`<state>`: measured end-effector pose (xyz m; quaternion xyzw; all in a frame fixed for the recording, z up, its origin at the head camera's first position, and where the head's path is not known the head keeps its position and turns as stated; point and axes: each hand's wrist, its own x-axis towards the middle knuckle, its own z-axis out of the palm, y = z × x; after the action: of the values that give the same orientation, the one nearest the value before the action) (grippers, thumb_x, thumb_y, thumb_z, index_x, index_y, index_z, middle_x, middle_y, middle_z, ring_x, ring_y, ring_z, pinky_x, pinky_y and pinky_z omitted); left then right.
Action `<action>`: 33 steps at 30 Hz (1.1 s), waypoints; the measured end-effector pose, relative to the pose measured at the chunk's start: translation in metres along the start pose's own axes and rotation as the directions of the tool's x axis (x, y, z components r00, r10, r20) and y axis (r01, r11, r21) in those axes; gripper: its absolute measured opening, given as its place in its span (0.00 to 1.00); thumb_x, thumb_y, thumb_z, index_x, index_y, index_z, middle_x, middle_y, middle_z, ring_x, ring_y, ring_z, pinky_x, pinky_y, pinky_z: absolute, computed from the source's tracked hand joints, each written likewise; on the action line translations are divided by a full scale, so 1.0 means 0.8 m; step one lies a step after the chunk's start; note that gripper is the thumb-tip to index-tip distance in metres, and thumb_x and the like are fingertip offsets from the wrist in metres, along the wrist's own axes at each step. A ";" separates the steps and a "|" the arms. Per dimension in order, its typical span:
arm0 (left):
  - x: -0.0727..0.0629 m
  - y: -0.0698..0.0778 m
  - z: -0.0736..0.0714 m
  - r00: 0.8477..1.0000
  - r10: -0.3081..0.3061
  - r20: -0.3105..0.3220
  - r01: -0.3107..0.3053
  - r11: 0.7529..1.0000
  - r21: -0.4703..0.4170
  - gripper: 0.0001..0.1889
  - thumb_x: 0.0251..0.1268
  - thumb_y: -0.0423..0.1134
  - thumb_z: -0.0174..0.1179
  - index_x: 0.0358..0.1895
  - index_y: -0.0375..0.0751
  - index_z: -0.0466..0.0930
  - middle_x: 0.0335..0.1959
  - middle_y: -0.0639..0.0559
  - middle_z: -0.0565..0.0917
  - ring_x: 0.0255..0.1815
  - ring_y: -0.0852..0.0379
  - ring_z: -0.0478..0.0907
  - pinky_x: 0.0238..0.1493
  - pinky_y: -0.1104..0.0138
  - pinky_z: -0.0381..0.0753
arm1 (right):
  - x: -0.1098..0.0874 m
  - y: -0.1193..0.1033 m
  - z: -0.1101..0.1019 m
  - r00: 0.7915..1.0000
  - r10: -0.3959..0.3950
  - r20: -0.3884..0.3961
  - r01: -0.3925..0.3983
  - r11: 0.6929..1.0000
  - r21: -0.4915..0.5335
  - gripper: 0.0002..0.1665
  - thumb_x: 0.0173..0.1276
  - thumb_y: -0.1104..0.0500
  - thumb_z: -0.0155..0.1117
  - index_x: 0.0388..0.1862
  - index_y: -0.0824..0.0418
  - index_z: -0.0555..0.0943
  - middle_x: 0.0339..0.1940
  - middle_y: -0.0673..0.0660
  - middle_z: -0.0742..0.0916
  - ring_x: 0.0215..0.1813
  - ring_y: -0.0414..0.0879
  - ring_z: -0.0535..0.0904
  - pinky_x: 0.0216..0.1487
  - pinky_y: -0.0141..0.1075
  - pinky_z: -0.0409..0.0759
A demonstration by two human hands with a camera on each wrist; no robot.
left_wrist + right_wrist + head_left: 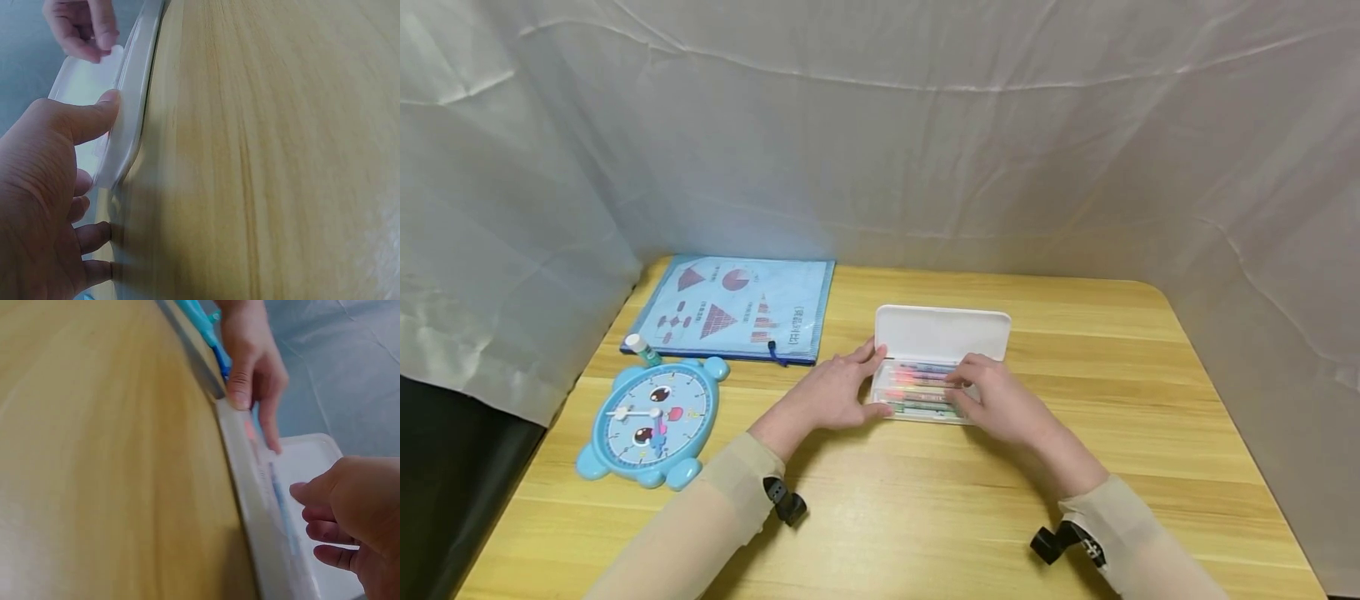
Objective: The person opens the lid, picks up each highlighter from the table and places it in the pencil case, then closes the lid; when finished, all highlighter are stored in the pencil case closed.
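Note:
A white pen case [942, 333] lies on the table with its hinged lid raised at the back. Several coloured pens [919, 397] lie side by side in its tray. My left hand [831, 390] holds the case's left end, thumb at the front corner and index finger by the hinge. Over the tray's right part is my right hand [1006, 407], its fingers loosely bent above the pens. In the right wrist view a gap shows between that hand's thumb and fingers, with nothing held there.
Left of the case lies a blue toy clock [655, 425] with a cartoon face. A small white-capped bottle [643, 348] touches its upper edge. Behind them is a blue zip folder [737, 308] with printed shapes. Pale cloth [925, 150] hangs behind the wooden table [910, 517].

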<state>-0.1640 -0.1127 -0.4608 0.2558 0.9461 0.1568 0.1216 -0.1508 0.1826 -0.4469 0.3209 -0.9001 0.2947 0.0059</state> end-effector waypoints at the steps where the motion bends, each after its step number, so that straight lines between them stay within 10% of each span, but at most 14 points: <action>1: 0.000 0.000 0.000 1.000 0.001 0.001 -0.001 1.000 0.001 0.55 0.67 0.72 0.62 0.86 0.46 0.48 0.87 0.46 0.48 0.78 0.39 0.65 0.79 0.45 0.62 | 0.000 0.002 -0.003 1.000 -0.005 -0.017 0.005 1.000 0.020 0.08 0.73 0.63 0.72 0.47 0.65 0.89 0.40 0.51 0.86 0.47 0.48 0.84 0.50 0.47 0.87; 17: 0.000 0.002 -0.002 1.000 0.004 0.009 -0.004 1.000 0.006 0.55 0.68 0.72 0.61 0.86 0.46 0.48 0.87 0.46 0.47 0.78 0.38 0.66 0.78 0.45 0.62 | 0.003 0.026 -0.077 0.950 0.084 -0.301 -0.054 0.993 0.108 0.12 0.73 0.61 0.73 0.49 0.68 0.88 0.43 0.57 0.91 0.41 0.50 0.85 0.42 0.52 0.86; 33: -0.001 0.003 -0.003 1.000 -0.003 0.011 0.003 1.000 0.002 0.55 0.67 0.73 0.61 0.87 0.46 0.48 0.87 0.45 0.48 0.78 0.37 0.66 0.78 0.44 0.62 | 0.020 0.073 -0.102 0.904 0.428 -0.010 -0.414 0.880 0.233 0.43 0.86 0.35 0.46 0.61 0.75 0.83 0.56 0.72 0.88 0.58 0.68 0.84 0.63 0.61 0.79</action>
<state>-0.1628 -0.1118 -0.4577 0.2556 0.9459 0.1542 0.1269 -0.2118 0.2528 -0.4072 0.1070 -0.9084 0.3985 -0.0671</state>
